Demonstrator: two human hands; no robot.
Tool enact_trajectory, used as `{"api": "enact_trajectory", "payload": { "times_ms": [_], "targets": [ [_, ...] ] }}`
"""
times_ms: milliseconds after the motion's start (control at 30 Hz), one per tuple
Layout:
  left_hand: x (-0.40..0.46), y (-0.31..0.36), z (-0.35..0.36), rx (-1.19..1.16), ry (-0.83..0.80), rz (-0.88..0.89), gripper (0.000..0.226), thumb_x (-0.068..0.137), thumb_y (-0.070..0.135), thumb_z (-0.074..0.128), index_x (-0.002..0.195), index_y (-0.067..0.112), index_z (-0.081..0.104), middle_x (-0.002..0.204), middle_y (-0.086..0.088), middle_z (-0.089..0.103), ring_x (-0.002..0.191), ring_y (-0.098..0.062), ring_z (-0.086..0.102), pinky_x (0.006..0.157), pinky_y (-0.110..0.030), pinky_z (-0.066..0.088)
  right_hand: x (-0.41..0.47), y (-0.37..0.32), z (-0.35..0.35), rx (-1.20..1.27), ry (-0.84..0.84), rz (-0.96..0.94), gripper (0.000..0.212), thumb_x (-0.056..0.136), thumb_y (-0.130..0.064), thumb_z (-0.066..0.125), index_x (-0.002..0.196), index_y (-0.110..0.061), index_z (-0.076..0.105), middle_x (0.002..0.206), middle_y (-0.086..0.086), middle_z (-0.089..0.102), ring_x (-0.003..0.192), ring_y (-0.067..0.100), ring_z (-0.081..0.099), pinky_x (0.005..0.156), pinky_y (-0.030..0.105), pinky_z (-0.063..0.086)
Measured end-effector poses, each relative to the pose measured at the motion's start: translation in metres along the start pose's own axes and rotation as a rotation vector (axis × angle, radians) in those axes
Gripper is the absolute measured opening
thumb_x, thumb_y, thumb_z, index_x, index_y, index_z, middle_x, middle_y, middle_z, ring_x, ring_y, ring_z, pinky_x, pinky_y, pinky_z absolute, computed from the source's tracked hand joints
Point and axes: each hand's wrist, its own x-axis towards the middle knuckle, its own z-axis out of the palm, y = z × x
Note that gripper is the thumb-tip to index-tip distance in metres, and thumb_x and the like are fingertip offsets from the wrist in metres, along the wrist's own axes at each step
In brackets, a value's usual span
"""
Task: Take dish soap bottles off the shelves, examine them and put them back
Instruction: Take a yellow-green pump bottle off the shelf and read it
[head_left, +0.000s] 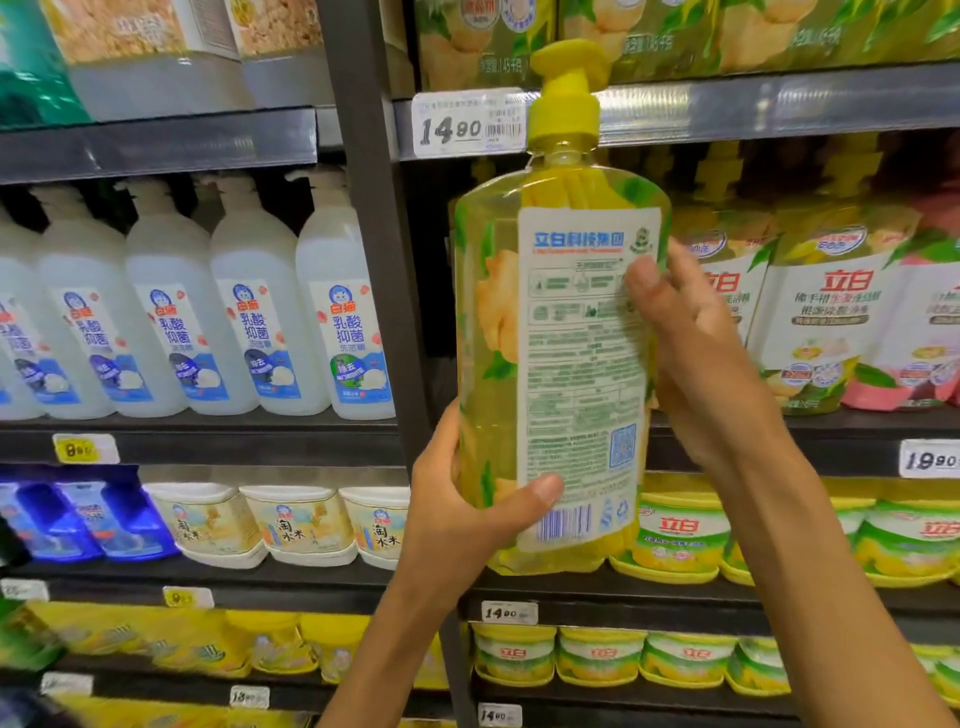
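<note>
Setting: shop shelves (675, 111) stocked with dish soap.
Bottle: yellow pump bottle (558, 364) held upright in front of them, back label facing viewer.
Left hand (467, 514): closed around its lower edge.
Right hand (696, 353): wrapped round its right side.
Handling: probably heavy, smooth; support near base.

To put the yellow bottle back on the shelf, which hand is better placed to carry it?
Left. The left hand wraps the yellow bottle near its base, bearing it. The right hand only steadies its side edge.
</note>
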Motion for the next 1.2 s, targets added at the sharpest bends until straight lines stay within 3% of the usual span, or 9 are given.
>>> {"api": "enact_trajectory", "payload": {
  "times_ms": [100, 400, 567, 667, 767, 867, 967, 1067, 1200],
  "targets": [
    [-0.003, -0.004, -0.006, -0.031, -0.069, -0.055, 0.063, 0.066, 0.026, 0.073, 0.125, 0.02, 0.051, 0.116, 0.0, 0.069, 0.107, -0.017, 0.066, 0.082, -0.021, 0.054, -0.001, 0.008, 0.001, 0.038, -0.13, 0.125, 0.08, 0.062, -0.052, 0.077, 0.129, -0.016, 0.052, 0.115, -0.001, 0.072, 0.106, 0.017, 0.068, 0.081, 0.029, 0.057],
    [0.006, -0.015, -0.024, 0.116, -0.141, -0.161, 0.08, 0.055, 0.04, 0.083, 0.124, 0.035, 0.045, 0.115, 0.016, 0.067, 0.106, -0.005, 0.065, 0.078, -0.015, 0.052, -0.015, 0.041, 0.013, 0.193, -0.004, 0.018, 0.041, 0.065, -0.033, 0.079, 0.103, -0.027, 0.065, 0.099, 0.001, 0.076, 0.089, 0.018, 0.073, 0.067, 0.024, 0.057],
    [0.012, -0.023, -0.03, 0.201, -0.094, -0.1, 0.076, 0.05, 0.03, 0.091, 0.112, 0.049, 0.052, 0.113, 0.016, 0.068, 0.104, -0.005, 0.065, 0.076, -0.016, 0.054, -0.015, 0.043, 0.001, 0.017, -0.135, -0.012, 0.08, 0.049, -0.05, 0.089, 0.116, -0.024, 0.054, 0.102, -0.005, 0.075, 0.094, 0.014, 0.072, 0.07, 0.022, 0.057],
    [0.02, -0.026, -0.035, 0.269, -0.029, -0.041, 0.085, 0.049, 0.03, 0.093, 0.122, 0.032, 0.051, 0.116, 0.007, 0.067, 0.106, -0.011, 0.065, 0.078, -0.018, 0.054, -0.015, 0.032, -0.011, -0.101, -0.257, 0.0, 0.096, 0.045, -0.046, 0.091, 0.125, -0.014, 0.049, 0.111, -0.011, 0.071, 0.106, 0.008, 0.067, 0.08, 0.018, 0.054],
    [0.025, -0.031, -0.043, 0.292, -0.065, -0.029, 0.087, 0.052, 0.028, 0.093, 0.124, 0.001, 0.052, 0.116, -0.007, 0.067, 0.109, -0.019, 0.064, 0.082, -0.023, 0.054, -0.02, 0.028, -0.017, -0.173, -0.37, 0.011, 0.096, 0.038, -0.031, 0.093, 0.121, -0.018, 0.046, 0.108, -0.026, 0.068, 0.105, -0.006, 0.062, 0.082, 0.009, 0.048],
    [0.021, -0.033, -0.044, 0.269, -0.085, -0.033, 0.094, 0.05, 0.044, 0.09, 0.122, -0.004, 0.055, 0.116, -0.002, 0.069, 0.108, -0.011, 0.065, 0.083, -0.02, 0.054, -0.025, 0.029, -0.018, -0.168, -0.4, -0.043, 0.089, 0.046, -0.027, 0.092, 0.121, -0.027, 0.045, 0.112, -0.028, 0.066, 0.107, -0.008, 0.06, 0.083, 0.008, 0.048],
    [0.02, -0.031, -0.041, 0.292, -0.135, -0.051, 0.088, 0.051, 0.039, 0.089, 0.119, -0.007, 0.057, 0.115, -0.006, 0.069, 0.109, -0.014, 0.064, 0.089, -0.03, 0.054, -0.019, 0.03, -0.018, -0.141, -0.393, -0.052, 0.088, 0.05, -0.016, 0.089, 0.128, -0.025, 0.049, 0.118, -0.013, 0.067, 0.113, 0.007, 0.062, 0.088, 0.018, 0.05],
    [0.021, -0.028, -0.04, 0.268, -0.122, -0.033, 0.084, 0.052, 0.026, 0.092, 0.125, 0.005, 0.055, 0.115, -0.002, 0.069, 0.108, -0.016, 0.065, 0.084, -0.027, 0.055, -0.012, 0.032, -0.017, -0.129, -0.375, -0.043, 0.095, 0.051, -0.035, 0.093, 0.134, -0.019, 0.048, 0.124, -0.002, 0.065, 0.117, 0.018, 0.061, 0.09, 0.029, 0.052],
    [0.014, -0.028, -0.036, 0.188, -0.1, -0.032, 0.084, 0.047, 0.032, 0.091, 0.122, 0.034, 0.053, 0.115, 0.013, 0.068, 0.105, -0.007, 0.066, 0.078, -0.017, 0.055, -0.002, 0.039, -0.018, -0.115, -0.324, 0.0, 0.089, 0.047, -0.058, 0.088, 0.121, -0.025, 0.05, 0.109, -0.011, 0.072, 0.104, 0.011, 0.068, 0.079, 0.023, 0.055]
  ]
}}
